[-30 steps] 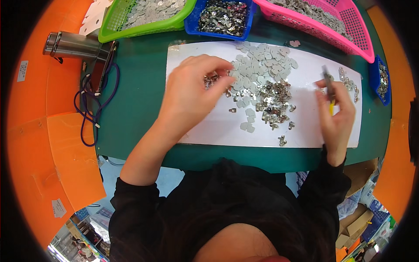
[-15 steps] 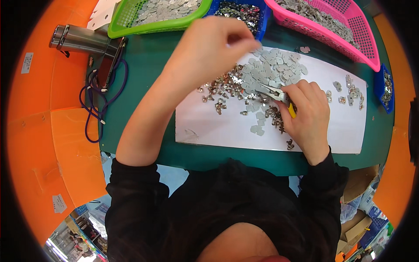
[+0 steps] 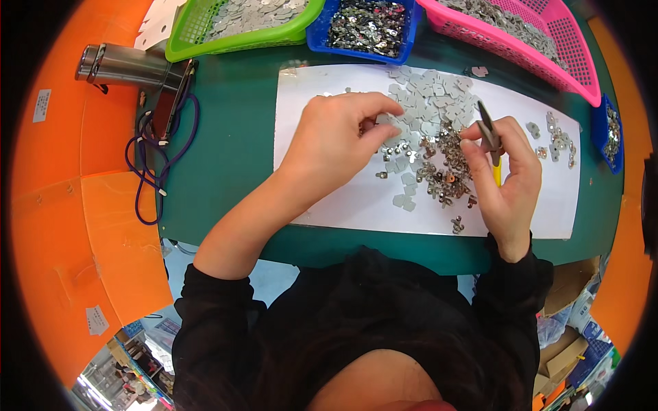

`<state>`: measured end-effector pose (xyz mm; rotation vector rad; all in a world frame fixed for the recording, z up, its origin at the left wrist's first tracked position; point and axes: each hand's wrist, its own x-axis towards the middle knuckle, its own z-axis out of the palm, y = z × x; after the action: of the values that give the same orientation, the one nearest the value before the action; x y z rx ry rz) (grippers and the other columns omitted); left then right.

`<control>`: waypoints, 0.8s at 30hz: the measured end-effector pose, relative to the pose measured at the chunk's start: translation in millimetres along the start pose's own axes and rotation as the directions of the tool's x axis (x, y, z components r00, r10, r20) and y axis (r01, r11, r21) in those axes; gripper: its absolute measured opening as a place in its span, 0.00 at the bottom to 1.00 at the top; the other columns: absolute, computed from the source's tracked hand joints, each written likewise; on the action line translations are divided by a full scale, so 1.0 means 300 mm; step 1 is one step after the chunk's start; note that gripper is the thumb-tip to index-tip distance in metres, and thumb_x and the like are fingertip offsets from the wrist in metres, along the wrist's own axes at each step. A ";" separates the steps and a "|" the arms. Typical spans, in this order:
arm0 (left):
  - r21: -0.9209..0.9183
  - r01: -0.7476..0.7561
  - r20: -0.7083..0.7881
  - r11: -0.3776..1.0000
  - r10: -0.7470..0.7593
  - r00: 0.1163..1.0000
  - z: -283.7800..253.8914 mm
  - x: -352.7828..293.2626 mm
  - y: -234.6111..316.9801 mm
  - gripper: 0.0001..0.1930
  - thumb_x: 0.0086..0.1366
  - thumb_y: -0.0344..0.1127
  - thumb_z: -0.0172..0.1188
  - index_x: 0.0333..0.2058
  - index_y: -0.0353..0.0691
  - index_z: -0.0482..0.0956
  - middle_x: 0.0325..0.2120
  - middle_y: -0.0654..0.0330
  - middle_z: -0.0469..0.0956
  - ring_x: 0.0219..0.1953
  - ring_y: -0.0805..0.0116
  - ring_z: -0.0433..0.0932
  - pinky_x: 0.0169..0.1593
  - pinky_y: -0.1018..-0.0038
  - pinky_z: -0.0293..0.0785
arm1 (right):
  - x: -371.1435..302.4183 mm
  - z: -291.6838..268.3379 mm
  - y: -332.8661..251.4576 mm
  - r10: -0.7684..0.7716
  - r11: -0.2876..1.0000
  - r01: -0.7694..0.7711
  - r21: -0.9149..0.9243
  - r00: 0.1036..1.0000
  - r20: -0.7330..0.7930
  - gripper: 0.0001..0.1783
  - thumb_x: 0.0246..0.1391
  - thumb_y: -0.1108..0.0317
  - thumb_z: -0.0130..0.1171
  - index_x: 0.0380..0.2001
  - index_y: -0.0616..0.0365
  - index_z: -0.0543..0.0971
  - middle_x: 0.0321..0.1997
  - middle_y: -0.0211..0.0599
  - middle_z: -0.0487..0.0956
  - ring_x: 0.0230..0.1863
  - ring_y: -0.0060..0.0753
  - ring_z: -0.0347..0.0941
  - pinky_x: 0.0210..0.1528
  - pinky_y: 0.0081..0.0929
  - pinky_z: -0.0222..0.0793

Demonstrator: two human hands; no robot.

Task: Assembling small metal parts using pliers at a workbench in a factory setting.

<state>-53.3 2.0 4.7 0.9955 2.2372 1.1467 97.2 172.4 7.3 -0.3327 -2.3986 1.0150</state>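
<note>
My left hand (image 3: 336,137) is over the left side of a heap of flat grey metal plates (image 3: 439,99). Its thumb and forefinger are apart, and I make out nothing gripped between them. The other fingers are partly hidden. In my right hand (image 3: 514,178) are pliers (image 3: 488,130) with a yellow handle, their dark jaws pointing up and away. The tips of my right thumb and forefinger are beside a pile of small shiny metal fittings (image 3: 445,171); whether they also pinch a small piece, I cannot tell. Both piles lie on a white sheet (image 3: 343,205).
Along the far edge stand a green basket (image 3: 236,46) of grey plates, a blue tray (image 3: 360,55) of shiny pieces and a pink basket (image 3: 521,65) of metal parts. A smaller blue tray (image 3: 606,130) sits far right. A steel flask (image 3: 127,66) and purple cord (image 3: 194,130) lie left.
My left hand has come back from near the blue tray to the plate heap. My right hand has shifted right, and the pliers have swung from pointing left over the plates to pointing upward.
</note>
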 end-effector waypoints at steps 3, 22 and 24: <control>-0.186 0.065 -0.005 0.980 -0.068 0.998 0.013 -0.018 -0.015 0.09 0.61 0.31 0.65 0.40 0.36 0.84 0.26 0.56 0.82 0.25 0.71 0.80 0.31 0.76 0.74 | -0.002 -0.025 -0.015 0.041 0.999 -0.042 0.003 0.998 0.040 0.06 0.51 0.77 0.63 0.33 0.65 0.78 0.28 0.34 0.73 0.29 0.25 0.66 0.33 0.23 0.58; -0.850 0.258 0.176 0.460 -0.212 0.961 -0.028 -0.073 -0.048 0.15 0.67 0.25 0.57 0.52 0.31 0.76 0.34 0.61 0.78 0.37 0.71 0.82 0.42 0.79 0.78 | -0.016 0.056 -0.030 0.003 0.997 0.004 -0.074 0.995 0.095 0.12 0.41 0.76 0.67 0.32 0.59 0.77 0.29 0.35 0.74 0.32 0.39 0.68 0.33 0.31 0.62; -0.853 0.284 0.206 0.437 -0.218 0.954 -0.021 -0.079 -0.047 0.15 0.67 0.25 0.57 0.52 0.30 0.76 0.34 0.60 0.78 0.37 0.70 0.82 0.42 0.78 0.78 | 0.000 0.070 -0.064 0.075 0.996 -0.077 0.034 0.996 0.053 0.08 0.46 0.77 0.64 0.31 0.64 0.76 0.27 0.37 0.74 0.27 0.34 0.67 0.29 0.26 0.61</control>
<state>-47.9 -24.9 -2.0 0.2159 1.2817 1.7723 85.2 146.5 8.7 -0.3922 -2.4261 1.1123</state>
